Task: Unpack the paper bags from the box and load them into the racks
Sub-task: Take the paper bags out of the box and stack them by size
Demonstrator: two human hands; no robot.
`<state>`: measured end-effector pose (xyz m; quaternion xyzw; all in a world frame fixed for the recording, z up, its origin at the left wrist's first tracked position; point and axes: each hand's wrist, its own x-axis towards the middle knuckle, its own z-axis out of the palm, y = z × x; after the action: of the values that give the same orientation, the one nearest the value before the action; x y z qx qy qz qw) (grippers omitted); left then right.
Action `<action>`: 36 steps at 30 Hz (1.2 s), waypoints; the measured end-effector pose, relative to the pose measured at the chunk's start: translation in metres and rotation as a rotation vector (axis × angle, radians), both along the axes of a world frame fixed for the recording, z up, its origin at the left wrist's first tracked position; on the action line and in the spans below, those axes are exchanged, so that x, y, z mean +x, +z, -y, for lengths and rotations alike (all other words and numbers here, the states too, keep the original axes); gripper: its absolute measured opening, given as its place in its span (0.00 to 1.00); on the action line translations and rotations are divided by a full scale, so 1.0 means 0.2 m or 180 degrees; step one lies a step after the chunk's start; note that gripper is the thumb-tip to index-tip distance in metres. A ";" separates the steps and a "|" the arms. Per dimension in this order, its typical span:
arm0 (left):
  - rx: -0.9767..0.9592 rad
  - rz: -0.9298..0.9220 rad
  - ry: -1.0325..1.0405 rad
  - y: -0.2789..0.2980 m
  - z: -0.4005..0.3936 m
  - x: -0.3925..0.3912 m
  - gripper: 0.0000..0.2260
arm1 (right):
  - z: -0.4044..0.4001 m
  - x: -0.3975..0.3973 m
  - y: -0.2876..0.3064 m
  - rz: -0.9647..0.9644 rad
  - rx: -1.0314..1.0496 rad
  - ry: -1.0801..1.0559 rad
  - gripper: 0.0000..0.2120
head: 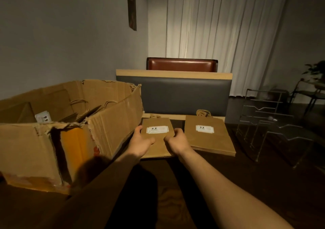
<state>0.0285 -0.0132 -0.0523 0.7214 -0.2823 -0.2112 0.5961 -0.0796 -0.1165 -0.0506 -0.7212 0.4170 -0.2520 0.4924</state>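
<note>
A flat stack of brown paper bags (158, 123) with a white label lies on the dark table just right of the box. My left hand (141, 140) grips its left edge and my right hand (175, 140) grips its right edge, thumbs on top. A second stack of labelled paper bags (209, 137) lies to the right, apart from the first. The torn cardboard box (109, 121) stands open at the left, with more bags (79, 109) standing inside it. Clear acrylic racks (276, 128) stand at the right of the table.
The dark table (228, 184) runs toward me. Behind it is a grey padded bench back (184, 95) with a wooden top and a red-brown seat back beyond. White curtains hang at the rear. A plant and a metal-framed stand are at the far right.
</note>
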 end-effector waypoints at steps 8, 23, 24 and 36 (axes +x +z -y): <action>0.0438 0.0594 -0.0146 -0.07 0.30 0.21 0.19 | 0.27 0.19 -0.07 -0.0515 -0.0244 -0.0234 0.22; 0.1741 0.1977 -0.0354 0.14 0.48 0.17 0.23 | 0.30 0.25 0.10 -0.2157 -0.1694 0.0313 0.21; 0.1534 0.2062 -0.0341 0.23 0.46 0.14 0.24 | 0.26 0.23 0.17 -0.1925 -0.1879 0.0370 0.20; 0.1356 0.2979 0.0352 1.10 -0.39 0.52 0.21 | -0.34 0.59 1.01 -0.0421 -0.3258 0.1439 0.16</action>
<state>0.1324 0.0647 0.1670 0.8578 -0.4309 0.1131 0.2561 0.0389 -0.0491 0.1509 -0.9538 0.1066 -0.2647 0.0943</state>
